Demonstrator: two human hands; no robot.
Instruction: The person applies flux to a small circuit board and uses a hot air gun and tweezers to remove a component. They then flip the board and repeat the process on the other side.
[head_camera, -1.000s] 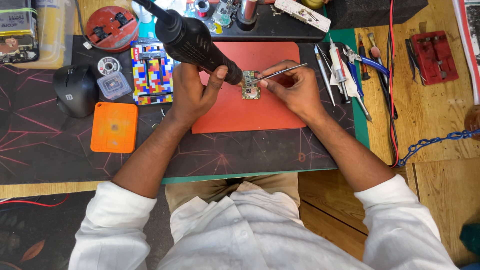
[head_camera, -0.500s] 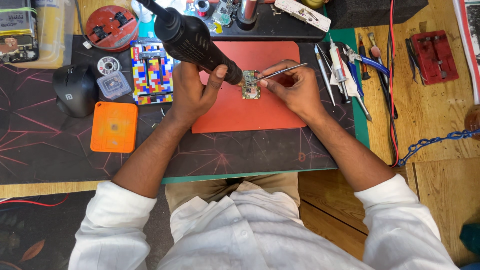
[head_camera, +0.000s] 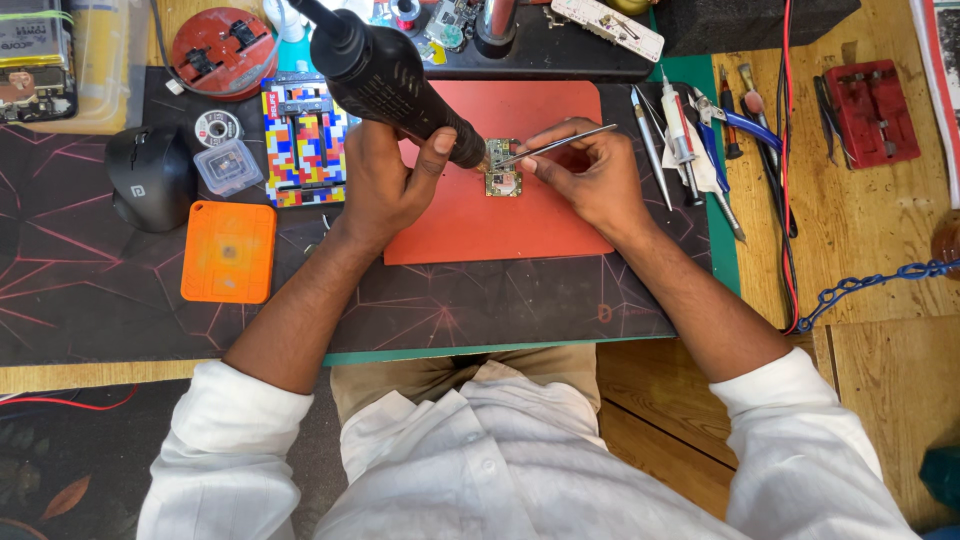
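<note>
A dark desk mat with thin red lines (head_camera: 120, 300) covered the bench under both forearms, and on it, beneath the fingertips, lay a flat red-orange rectangular work pad (head_camera: 470, 215). The left hand (head_camera: 385, 185) was closed around the thick black barrel of a hot-air tool (head_camera: 385, 75), fingers wrapped underneath and thumb pressed along its top near the nozzle; the barrel slanted up and away toward the far left, its tip pointing down just past that thumb. The right hand (head_camera: 590, 175) pinched a pair of slim steel tweezers (head_camera: 555, 146) between thumb and first fingers, the rest of the fingers curled loosely.

The small green circuit board (head_camera: 503, 172) lay flat on the pad directly between the two hands, just beyond the left thumb and just inside the right fingertips. Its long axis ran away from the body, crosswise to the tweezers, which lay nearly level from right to left with their points over the board's far edge. Nozzle and tweezer points met at nearly the same spot; whether either touched the board could not be told. The right hand's fingers sat a shade nearer the board.

Left of the left wrist lay a bright orange square case (head_camera: 229, 252), and beyond it a black computer mouse (head_camera: 150, 178).
</note>
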